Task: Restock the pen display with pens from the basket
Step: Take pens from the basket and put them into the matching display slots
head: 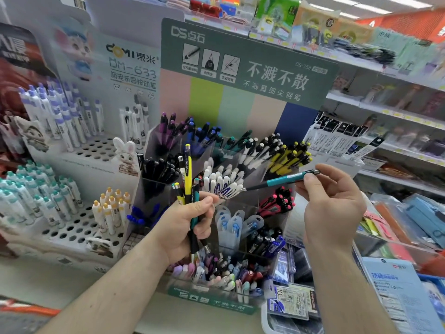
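Note:
My left hand (pixel 190 222) grips an upright bundle of pens (pixel 188 179), yellow, teal and black, in front of the tiered clear pen display (pixel 243 251). My right hand (pixel 332 203) pinches a single teal pen (pixel 281 180) near its clicker end; the pen lies almost level with its tip pointing left toward the white pens (pixel 224 182) in the display's middle row. Compartments behind hold purple, blue, teal, white and yellow pens (pixel 289 157). The basket is out of view.
A white holed stand with purple-capped pens (pixel 60 116) and teal-capped pens (pixel 36 189) fills the left. A green display header board (pixel 240 66) rises behind. Packaged refills (pixel 291 302) lie at lower right, and store shelves (pixel 397 112) run along the right.

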Tool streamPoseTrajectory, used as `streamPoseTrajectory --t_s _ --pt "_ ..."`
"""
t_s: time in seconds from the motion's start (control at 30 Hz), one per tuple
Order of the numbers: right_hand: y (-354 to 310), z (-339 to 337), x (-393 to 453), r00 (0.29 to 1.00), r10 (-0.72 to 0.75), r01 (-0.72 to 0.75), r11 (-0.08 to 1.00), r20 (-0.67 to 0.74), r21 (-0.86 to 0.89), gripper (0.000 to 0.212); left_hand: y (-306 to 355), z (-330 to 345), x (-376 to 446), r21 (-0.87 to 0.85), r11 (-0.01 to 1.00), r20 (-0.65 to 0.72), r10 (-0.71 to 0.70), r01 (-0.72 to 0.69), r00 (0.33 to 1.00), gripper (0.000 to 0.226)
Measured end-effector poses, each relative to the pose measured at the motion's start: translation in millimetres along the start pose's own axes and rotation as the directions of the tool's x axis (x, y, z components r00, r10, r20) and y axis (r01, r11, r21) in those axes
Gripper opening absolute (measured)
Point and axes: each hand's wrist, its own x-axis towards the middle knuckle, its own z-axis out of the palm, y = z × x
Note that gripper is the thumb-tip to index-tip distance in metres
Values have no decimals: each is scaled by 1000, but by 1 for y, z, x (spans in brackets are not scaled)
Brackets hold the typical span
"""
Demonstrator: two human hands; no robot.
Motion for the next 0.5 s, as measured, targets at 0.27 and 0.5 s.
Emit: streamPoseTrajectory --t_s 0.27,0.5 --pt "-2 48 -17 984 -112 119 992 139 -46 23 21 -25 -22 -9 997 -132 71 -72 989 15" --pt "-13 83 -5 956 -283 288 955 78 -71 14 39 -32 -29 -10 995 -153 94 -96 984 11"
